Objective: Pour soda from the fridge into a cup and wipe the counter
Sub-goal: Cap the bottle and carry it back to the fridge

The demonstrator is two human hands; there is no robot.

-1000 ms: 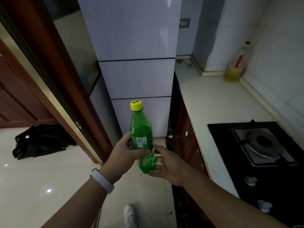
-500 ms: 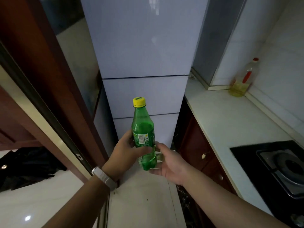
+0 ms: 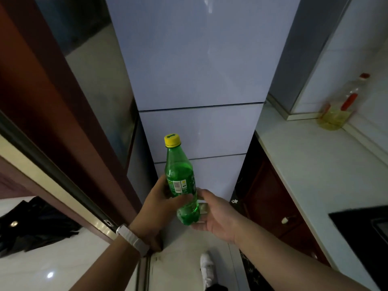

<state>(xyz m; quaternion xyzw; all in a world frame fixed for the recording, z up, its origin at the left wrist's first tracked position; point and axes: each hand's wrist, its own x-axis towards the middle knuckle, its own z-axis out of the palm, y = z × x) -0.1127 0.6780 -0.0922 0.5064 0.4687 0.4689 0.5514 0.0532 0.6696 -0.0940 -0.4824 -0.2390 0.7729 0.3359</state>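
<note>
A green soda bottle with a yellow cap stands upright in front of the closed white fridge. My left hand grips it around the label; a white band is on that wrist. My right hand is just right of the bottle's base, palm up. It holds what looks like a small clear cup, mostly hidden behind the bottle. The white counter runs along the right.
An oil bottle stands in the counter's back corner. A black stove lies at the right edge. Dark wood cabinets with a knob are under the counter. A brown door frame is at left, with a black bag on the floor.
The view has moved closer to the fridge and tilted up, so the stove slid toward the right edge. Both hands keep the same hold on the bottle and cup.
</note>
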